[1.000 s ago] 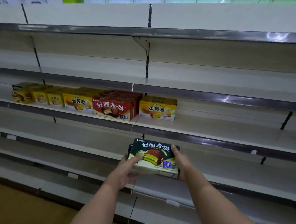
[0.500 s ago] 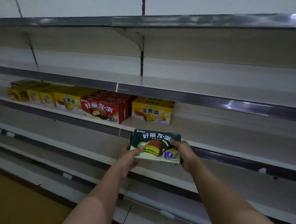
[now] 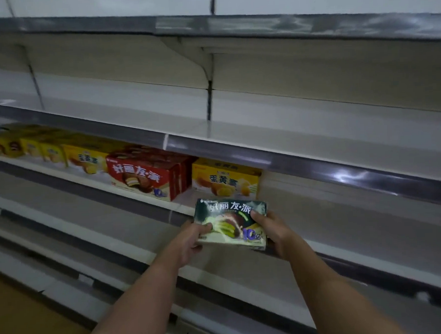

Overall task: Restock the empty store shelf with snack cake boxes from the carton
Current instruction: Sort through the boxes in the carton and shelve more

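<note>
A dark green snack cake box point(image 3: 230, 222) is gripped between my left hand point(image 3: 192, 238) on its left end and my right hand point(image 3: 274, 231) on its right end. It hangs just in front of and slightly below the shelf point(image 3: 331, 202) that holds the other boxes. On that shelf, directly behind it, stands a yellow box point(image 3: 226, 178). Left of the yellow box is a red box point(image 3: 140, 177), then a row of several yellow boxes point(image 3: 60, 152) running to the far left. The carton is not in view.
To the right of the yellow box the shelf is bare. The shelf above point(image 3: 289, 127) and the lower shelves point(image 3: 116, 238) hold nothing. Metal price rails point(image 3: 303, 162) edge each shelf. Wooden floor point(image 3: 25, 320) shows at the bottom left.
Both hands have lifted the green box upward and forward, from below the shelf's edge to just in front of the stocked shelf near the yellow box.
</note>
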A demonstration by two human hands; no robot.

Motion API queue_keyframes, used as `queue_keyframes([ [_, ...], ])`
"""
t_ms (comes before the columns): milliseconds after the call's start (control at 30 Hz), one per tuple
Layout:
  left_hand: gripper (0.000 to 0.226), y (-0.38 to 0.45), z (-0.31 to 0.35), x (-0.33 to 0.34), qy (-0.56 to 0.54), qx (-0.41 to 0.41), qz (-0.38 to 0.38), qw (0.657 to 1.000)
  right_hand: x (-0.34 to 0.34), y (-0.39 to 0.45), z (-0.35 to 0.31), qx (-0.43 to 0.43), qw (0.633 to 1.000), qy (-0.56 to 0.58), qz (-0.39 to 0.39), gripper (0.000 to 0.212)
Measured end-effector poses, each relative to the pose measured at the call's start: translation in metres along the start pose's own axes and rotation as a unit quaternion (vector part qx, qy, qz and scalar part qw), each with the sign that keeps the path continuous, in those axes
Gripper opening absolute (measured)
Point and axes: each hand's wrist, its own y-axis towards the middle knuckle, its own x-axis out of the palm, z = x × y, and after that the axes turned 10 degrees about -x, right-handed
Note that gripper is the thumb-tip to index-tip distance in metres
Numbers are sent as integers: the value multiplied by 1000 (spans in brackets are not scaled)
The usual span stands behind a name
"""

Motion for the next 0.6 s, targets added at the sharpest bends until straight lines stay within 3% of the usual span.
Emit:
queue_keyframes([
  [67,16,1,9,-36,-17,-8,17,1000,41,22,-4,-20,999,-15,-30,27],
  [133,18,1,16,-74,-42,-1,37,998,88,42,-8,-45,997,-26,-58,33],
  [267,41,-2,29,-158,-103,57,109,987,188,71,-15,-85,984,-34,-153,37],
  [400,71,-2,38,-249,-150,115,193,963,287,89,-25,-105,966,-49,-231,62],
  [433,71,-2,40,-266,-156,123,209,958,306,94,-26,-104,963,-50,-243,64],
  [533,32,-10,49,-313,-197,135,269,933,370,108,-29,-94,953,-46,-285,65],
  [600,24,-9,55,-342,-211,139,292,922,405,117,-30,-91,947,-40,-304,61],
])
